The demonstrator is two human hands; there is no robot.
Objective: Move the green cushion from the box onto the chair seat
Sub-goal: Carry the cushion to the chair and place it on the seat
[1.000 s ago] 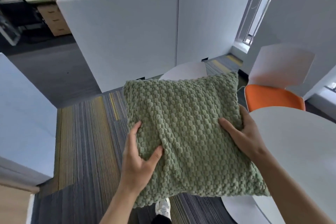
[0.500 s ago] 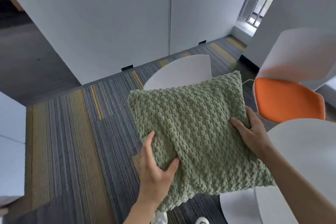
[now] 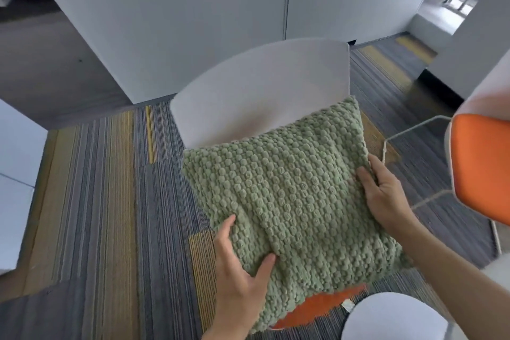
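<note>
A green knobbly cushion fills the middle of the view, held flat between both hands. My left hand grips its near left edge, thumb on top. My right hand grips its right edge. The cushion hangs over a chair with a white backrest; a strip of the chair's orange seat shows under the cushion's near edge. Whether the cushion touches the seat is hidden. The box is out of view.
A second chair with an orange seat and thin white legs stands at the right. A round white table base lies at the lower right. Grey partition walls stand behind the chair. Striped carpet covers the floor.
The view has closed in on the white-backed chair. Both hands have carried the cushion forward and down until it covers the chair's orange seat.
</note>
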